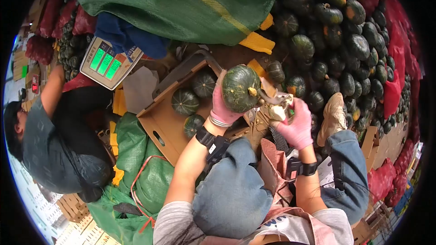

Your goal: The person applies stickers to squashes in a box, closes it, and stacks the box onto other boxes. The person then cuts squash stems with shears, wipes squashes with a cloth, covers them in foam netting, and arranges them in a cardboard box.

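A dark green pumpkin [240,89] with a pale stem is held up in my left hand [223,104], whose pink-gloved fingers wrap its left side. My right hand [297,124], also in a pink glove, is closed around a whitish crumpled cloth [278,110] and what looks like a metal tool [269,97], whose end is close to the pumpkin's stem. Whether the tool touches the stem is unclear. Below and left of the pumpkin, a cardboard box [156,117] contains several green pumpkins [185,101].
Many pumpkins [359,47] are heaped at the right. A digital scale [109,66] with lit green displays stands at the upper left. A large green sack [177,4] hangs across the top. Another person [59,149] crouches at the left. Green sacking [150,177] lies beside my legs.
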